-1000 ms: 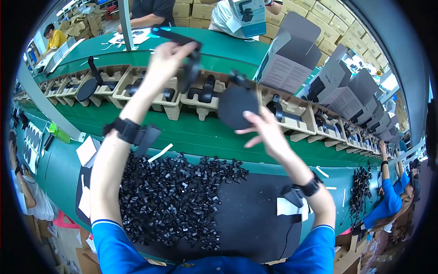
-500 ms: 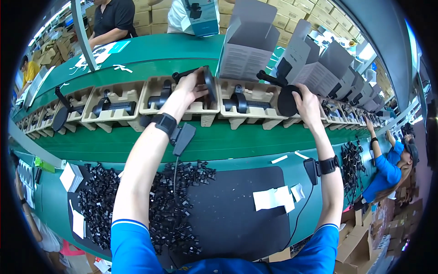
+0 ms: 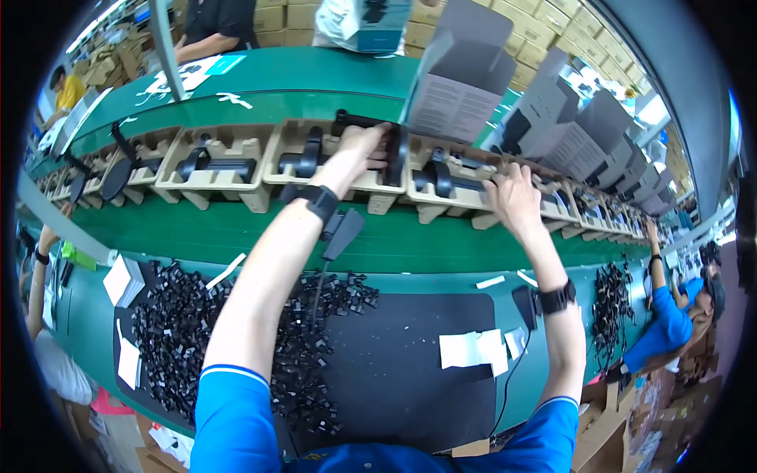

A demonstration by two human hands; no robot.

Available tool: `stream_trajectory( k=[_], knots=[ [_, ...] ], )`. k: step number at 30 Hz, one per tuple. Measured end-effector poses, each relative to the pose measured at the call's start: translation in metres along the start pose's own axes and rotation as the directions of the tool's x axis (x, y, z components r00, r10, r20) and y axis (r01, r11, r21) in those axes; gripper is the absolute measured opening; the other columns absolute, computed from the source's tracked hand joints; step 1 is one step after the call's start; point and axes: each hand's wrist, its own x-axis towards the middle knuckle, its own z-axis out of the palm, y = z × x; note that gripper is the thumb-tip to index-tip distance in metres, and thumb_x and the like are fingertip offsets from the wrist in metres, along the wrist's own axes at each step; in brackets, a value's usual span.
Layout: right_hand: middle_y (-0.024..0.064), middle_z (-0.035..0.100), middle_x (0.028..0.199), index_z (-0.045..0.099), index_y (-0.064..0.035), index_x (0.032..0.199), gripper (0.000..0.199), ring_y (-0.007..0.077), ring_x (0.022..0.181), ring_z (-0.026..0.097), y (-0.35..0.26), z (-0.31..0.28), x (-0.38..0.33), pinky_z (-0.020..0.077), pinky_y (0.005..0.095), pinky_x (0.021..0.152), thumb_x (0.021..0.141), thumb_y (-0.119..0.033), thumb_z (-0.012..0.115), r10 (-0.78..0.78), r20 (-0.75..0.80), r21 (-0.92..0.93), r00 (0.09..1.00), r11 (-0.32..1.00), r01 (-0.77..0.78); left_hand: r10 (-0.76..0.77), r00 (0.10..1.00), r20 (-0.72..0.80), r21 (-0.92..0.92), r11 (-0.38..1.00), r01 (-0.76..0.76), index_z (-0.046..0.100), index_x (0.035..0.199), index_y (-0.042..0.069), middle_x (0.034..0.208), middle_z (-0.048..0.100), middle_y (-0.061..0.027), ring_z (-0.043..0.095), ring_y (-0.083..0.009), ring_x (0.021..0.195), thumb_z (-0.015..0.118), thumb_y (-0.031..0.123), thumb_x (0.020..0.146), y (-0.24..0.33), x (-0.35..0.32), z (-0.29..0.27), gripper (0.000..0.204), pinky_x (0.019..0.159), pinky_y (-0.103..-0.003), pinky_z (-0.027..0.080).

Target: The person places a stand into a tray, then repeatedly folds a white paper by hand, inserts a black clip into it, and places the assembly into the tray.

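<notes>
My left hand [image 3: 367, 148] reaches into a pulp tray [image 3: 296, 183], its fingers closed around a black stand with a round base [image 3: 397, 162]. The base stands on edge at the tray's right end, and the stand's arm lies along the back. A black curved bracket piece [image 3: 312, 150] sits in the same tray's left part. In the tray beside it [image 3: 441, 203], my right hand [image 3: 516, 197] has bent fingers down at the right end; what they hold is hidden. A black bracket piece [image 3: 438, 175] lies to the left of that hand.
A row of similar filled trays [image 3: 213, 180] runs left and right on the green belt [image 3: 315, 256]. Open grey boxes [image 3: 461, 102] stand behind. Many small black parts [image 3: 181, 339] are heaped on a black mat [image 3: 410, 370], near white papers [image 3: 473, 349]. Co-workers [image 3: 670, 315] stand around.
Both hands have moved down into the trays. The left stand has been lowered into its tray. The right hand's round-based stand has gone from view beneath the hand. The view has shifted slightly.
</notes>
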Motion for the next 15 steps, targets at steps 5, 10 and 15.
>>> stream_trajectory(
  k=[5,10,15],
  knots=[
    [0.0196,0.061,0.101,0.056,-0.0065,0.116,0.039,0.0357,0.089,0.061,-0.112,-0.037,0.013,0.0497,0.0457,0.071,0.083,-0.026,0.058,0.051,-0.198,0.592,0.979,0.802,0.078,0.069,0.997,0.015,-0.117,0.991,-0.067,0.059,0.101,-0.005,0.099,0.064,-0.0187,0.063,-0.0353,0.092,0.062,0.026,0.085,-0.009,0.010,-0.005,0.035,0.076,-0.047,0.053],
    [0.0230,0.063,0.095,0.053,-0.0052,0.119,0.040,0.0403,0.086,0.060,-0.135,0.004,0.061,0.0474,0.0480,0.075,0.082,-0.020,0.057,0.093,-0.121,0.500,0.988,0.866,-0.021,0.182,0.972,0.149,-0.106,0.980,-0.167,0.060,0.104,0.000,0.094,0.064,-0.0147,0.062,-0.0257,0.085,0.062,0.023,0.083,-0.012,-0.006,-0.001,0.031,0.071,-0.035,0.053],
    [0.0178,0.063,0.097,0.055,-0.0030,0.119,0.040,0.0380,0.090,0.059,-0.131,0.008,0.051,0.0476,0.0460,0.077,0.084,-0.022,0.058,0.004,-0.171,0.380,0.985,0.923,0.062,0.658,0.752,0.029,0.772,0.464,-0.435,0.065,0.103,0.008,0.097,0.065,-0.0165,0.063,-0.0316,0.088,0.059,0.034,0.077,0.079,-0.100,-0.100,0.037,0.073,-0.039,0.051]
  ],
)
